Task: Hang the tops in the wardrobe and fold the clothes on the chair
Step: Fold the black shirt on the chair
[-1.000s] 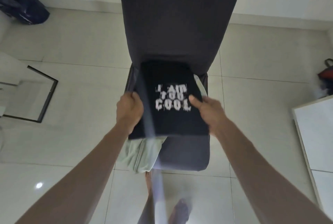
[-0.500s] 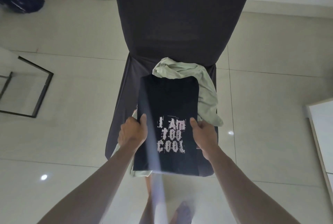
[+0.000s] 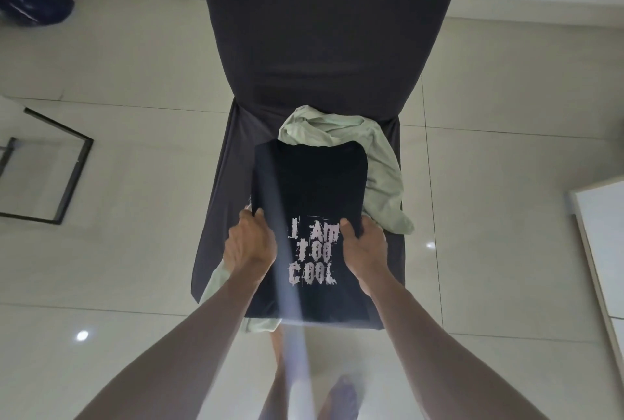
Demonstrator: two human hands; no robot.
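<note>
**One top folded on the seat, one garment left unfolded**

Nearest the camera, the black T-shirt [image 3: 312, 234] is seen lying on the seat of the chair [image 3: 216, 227] as a narrow folded rectangle, printed side up. It is held at its two long edges: the left hand [image 3: 250, 244] is curled round the edge at 9 o'clock, thumb on top, and the right hand [image 3: 366, 249] is clamped on the edge at 3 o'clock in the same way. Neither hand is spread apart or free.

The long axis of the shirt runs from 6 o'clock to 12 o'clock, from the front lip of the seat towards the backrest. The lettering is read upright from the person's side, and what looks like the collar end points to 12 o'clock.

Under the shirt and beyond it, a pale green garment [image 3: 381, 176] is seen crumpled, bunched at 12 to 2 o'clock against the backrest, with a corner hanging out at 7 o'clock.

As a judgement, the folding is partly done: the black shirt is lengthwise folded, perhaps one cross fold short, and the green garment is not yet folded. No wardrobe is in view, so the hanging cannot be assessed.
</note>
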